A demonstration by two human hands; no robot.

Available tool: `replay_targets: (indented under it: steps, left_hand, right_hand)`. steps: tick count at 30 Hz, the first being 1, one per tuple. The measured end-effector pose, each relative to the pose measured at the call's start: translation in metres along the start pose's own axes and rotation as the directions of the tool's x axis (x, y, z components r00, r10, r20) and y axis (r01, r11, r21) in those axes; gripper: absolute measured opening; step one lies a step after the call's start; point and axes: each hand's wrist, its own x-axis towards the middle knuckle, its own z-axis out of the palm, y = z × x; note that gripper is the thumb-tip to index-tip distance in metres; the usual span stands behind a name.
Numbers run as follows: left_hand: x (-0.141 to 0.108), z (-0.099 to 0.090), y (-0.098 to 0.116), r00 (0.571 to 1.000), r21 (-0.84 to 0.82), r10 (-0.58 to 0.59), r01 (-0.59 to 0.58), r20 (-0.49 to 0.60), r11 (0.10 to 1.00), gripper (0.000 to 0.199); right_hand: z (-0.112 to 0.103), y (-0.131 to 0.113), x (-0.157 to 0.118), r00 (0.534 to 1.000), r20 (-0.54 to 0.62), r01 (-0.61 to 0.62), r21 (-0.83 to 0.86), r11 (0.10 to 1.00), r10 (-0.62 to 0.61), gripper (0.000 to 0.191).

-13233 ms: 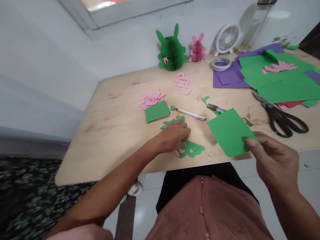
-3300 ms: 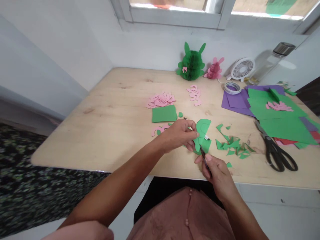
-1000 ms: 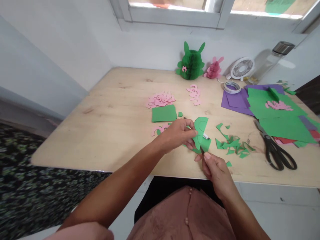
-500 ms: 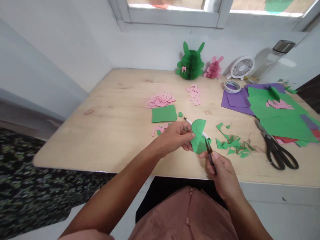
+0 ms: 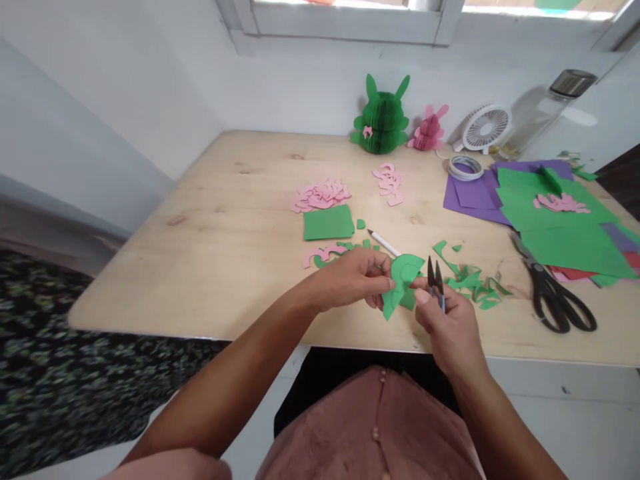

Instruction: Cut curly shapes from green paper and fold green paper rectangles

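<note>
My left hand (image 5: 364,277) pinches a green paper piece (image 5: 406,268) with a curved outer edge and a drawn line on it. In my right hand (image 5: 447,323) is a small pair of thread snips (image 5: 436,280), dark blades apart and pointing away from me. A finger of the right hand reaches to the paper's right edge; whether it touches is hard to tell. Behind the paper lies a white pen (image 5: 383,241), partly hidden. Green paper scraps (image 5: 473,283) are scattered just right of the snips. Left of the pen sits a green paper rectangle (image 5: 329,223).
Pink paper cutouts (image 5: 323,195) lie in a pile beyond the rectangle. Black-handled scissors (image 5: 550,293) rest at right, near stacked green sheets (image 5: 565,247) and purple paper (image 5: 475,200). Along the wall stand a green paper figure (image 5: 383,123), a pink one (image 5: 429,132), a fan (image 5: 485,130) and a bottle (image 5: 545,113).
The green piece has turned and shifted slightly right in my left hand. The snips have swung upright and moved right, away from the paper's edge, with their blades now apart.
</note>
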Motion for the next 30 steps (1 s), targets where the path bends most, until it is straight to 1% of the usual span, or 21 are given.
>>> replay_targets:
  steps: [2,4,7,10,14,17,19,21,24,26,28,30]
  left_hand:
    - [0.001,0.002,-0.002,1.000,-0.020,-0.008,0.008,0.020,1.000,0.008]
    - [0.000,0.005,-0.005,1.000,-0.057,-0.022,0.021,-0.007,0.998,0.010]
    - [-0.004,0.015,-0.013,0.989,-0.168,-0.035,0.011,-0.141,0.986,0.015]
    - [-0.009,0.030,-0.025,0.969,-0.299,-0.064,-0.012,-0.240,0.954,0.023]
    - [-0.009,0.051,-0.037,0.907,-0.458,-0.142,-0.062,-0.396,0.887,0.024]
    - [-0.006,0.060,-0.038,0.869,-0.520,-0.160,-0.124,-0.467,0.845,0.023]
    - [-0.005,0.062,-0.036,0.854,-0.529,-0.154,-0.159,-0.498,0.834,0.021]
    - [-0.004,0.060,-0.034,0.837,-0.521,-0.147,-0.181,-0.526,0.834,0.020]
    - [-0.004,0.053,-0.030,0.820,-0.507,-0.141,-0.198,-0.555,0.839,0.022]
    - [-0.003,0.048,-0.028,0.825,-0.506,-0.136,-0.197,-0.548,0.840,0.025]
    - [-0.003,0.043,-0.026,0.842,-0.505,-0.124,-0.191,-0.525,0.842,0.027]
    - [-0.002,0.040,-0.024,0.858,-0.489,-0.102,-0.186,-0.504,0.852,0.026]
  right_hand:
    - [0.004,-0.001,0.003,0.999,-0.049,-0.001,0.019,1.000,0.002,0.030]
    - [0.008,-0.001,0.006,0.996,-0.089,0.016,0.043,0.999,-0.012,0.031]
    - [0.011,-0.001,0.009,0.986,-0.161,0.062,0.060,0.996,-0.051,0.032]
    - [0.014,0.000,0.010,0.971,-0.227,0.092,0.082,0.992,-0.072,0.033]
    - [0.018,0.004,0.012,0.963,-0.265,0.078,0.072,0.994,-0.056,0.035]
    - [0.019,0.007,0.014,0.964,-0.261,0.067,0.074,0.995,-0.045,0.034]
    - [0.017,0.006,0.013,0.969,-0.242,0.059,0.076,0.995,-0.039,0.033]
    - [0.013,0.004,0.011,0.981,-0.192,0.046,0.086,0.995,-0.029,0.031]
    - [0.003,-0.001,0.004,0.999,-0.049,-0.007,0.134,0.991,0.014,0.036]
    - [-0.005,-0.002,-0.003,0.998,0.026,-0.061,0.120,0.991,0.058,0.039]
    - [-0.012,-0.001,-0.009,0.989,0.089,-0.119,0.047,0.992,0.114,0.041]
    - [-0.016,0.001,-0.014,0.981,0.135,-0.136,-0.034,0.990,0.140,0.042]
